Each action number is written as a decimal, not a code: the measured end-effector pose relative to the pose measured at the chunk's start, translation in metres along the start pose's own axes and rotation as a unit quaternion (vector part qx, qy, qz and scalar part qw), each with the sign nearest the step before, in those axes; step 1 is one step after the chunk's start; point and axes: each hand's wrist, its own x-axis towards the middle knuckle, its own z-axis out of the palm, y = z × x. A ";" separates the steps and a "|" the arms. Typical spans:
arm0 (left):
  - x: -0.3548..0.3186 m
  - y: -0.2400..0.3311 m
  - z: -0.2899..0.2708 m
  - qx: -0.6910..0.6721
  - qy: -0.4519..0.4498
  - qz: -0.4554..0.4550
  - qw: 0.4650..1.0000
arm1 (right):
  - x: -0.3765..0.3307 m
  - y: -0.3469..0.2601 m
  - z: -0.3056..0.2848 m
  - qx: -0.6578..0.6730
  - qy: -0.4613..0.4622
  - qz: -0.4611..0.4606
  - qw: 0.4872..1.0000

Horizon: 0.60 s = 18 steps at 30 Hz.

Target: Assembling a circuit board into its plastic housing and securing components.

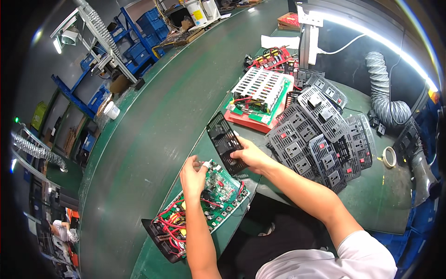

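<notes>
My right hand (pixel 251 156) grips a black slotted end panel (pixel 222 137) by its right side, thumb on its face, holding it tilted above the far end of a green circuit board (pixel 225 186). My left hand (pixel 193 179) is over the board's far left edge. Its fingers are curled together beside a small white connector; what they pinch, if anything, is too small to make out. Thick red wires (pixel 171 218) and yellow-wrapped parts crowd the near end of the board, partly hidden by my left forearm. Another black panel (pixel 160 242) stands at that near end.
Right of my hands lies a heap of black panels with sockets and red switches (pixel 292 149). Beyond it, stacked circuit assemblies (pixel 260 90) rest on a red base (pixel 251 122). A tape roll (pixel 389 157) sits at the right, near a grey flexible duct (pixel 378 79). A green conveyor (pixel 153 139) curves past on the left.
</notes>
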 end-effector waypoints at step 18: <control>-0.004 0.035 -0.083 -0.655 -0.070 0.103 0.746 | -0.056 -0.087 0.008 0.233 -0.256 0.084 0.934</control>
